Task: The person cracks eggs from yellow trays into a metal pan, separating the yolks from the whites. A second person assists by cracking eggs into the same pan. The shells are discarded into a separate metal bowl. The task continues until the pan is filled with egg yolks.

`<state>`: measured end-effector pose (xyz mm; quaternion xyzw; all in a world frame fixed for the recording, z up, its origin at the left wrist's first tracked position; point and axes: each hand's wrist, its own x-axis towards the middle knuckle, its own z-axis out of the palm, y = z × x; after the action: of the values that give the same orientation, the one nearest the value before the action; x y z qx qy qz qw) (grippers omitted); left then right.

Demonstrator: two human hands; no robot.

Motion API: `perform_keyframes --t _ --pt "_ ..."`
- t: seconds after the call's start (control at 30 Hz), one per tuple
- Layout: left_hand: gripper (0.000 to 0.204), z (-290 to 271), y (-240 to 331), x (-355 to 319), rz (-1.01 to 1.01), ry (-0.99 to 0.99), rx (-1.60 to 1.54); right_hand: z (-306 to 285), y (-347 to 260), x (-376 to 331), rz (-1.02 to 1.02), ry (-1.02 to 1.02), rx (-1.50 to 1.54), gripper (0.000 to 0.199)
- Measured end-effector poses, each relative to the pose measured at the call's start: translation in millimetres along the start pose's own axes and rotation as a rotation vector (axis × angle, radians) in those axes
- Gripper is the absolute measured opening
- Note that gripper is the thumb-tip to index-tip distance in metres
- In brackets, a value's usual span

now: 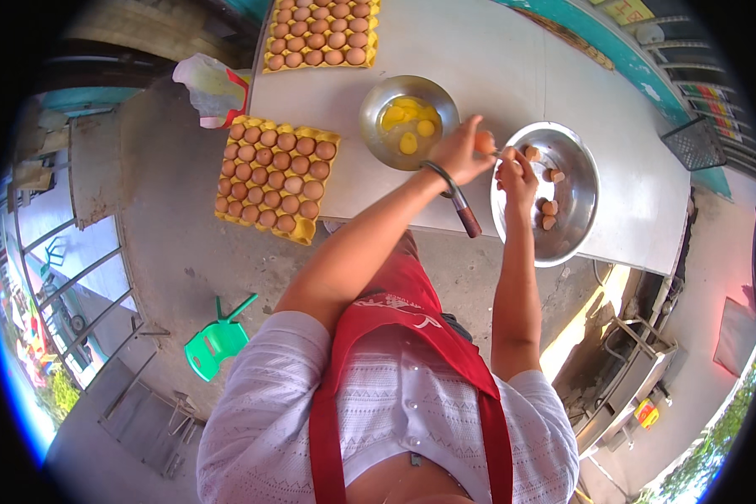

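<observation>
One brown egg [484, 142] clamped in left hand [456, 157], just left of the steel eggshell bowl [579, 202]; right hand [517, 178] over that bowl's left rim, grip can't tell; steel yolk bowl [373, 126] farther left.

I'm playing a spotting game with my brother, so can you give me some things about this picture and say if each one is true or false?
1. The left hand holds an egg. True.
2. The chair is red. False: the chair is green.
3. Broken eggshells lie in the bowl on the right. True.
4. The yolks are in with the shells. False: they are in the bowl on the left.
5. The apron is blue. False: the apron is red.
6. The nearest egg tray is yellow. True.
</observation>
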<state>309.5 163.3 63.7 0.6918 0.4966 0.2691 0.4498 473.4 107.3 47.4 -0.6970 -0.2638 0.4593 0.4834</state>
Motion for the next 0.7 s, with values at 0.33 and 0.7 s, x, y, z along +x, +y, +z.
perform_keyframes --t 0.33,0.7 --pt "0.043 -84.6 -77.7 -152.7 0.005 0.206 0.534 -37.2 18.3 -32.0 0.126 0.144 0.030 0.047" --pt "0.041 -131.6 -205.6 -247.1 -0.103 -0.042 1.108 100.3 13.7 -101.6 0.319 -0.414 0.222 0.032"
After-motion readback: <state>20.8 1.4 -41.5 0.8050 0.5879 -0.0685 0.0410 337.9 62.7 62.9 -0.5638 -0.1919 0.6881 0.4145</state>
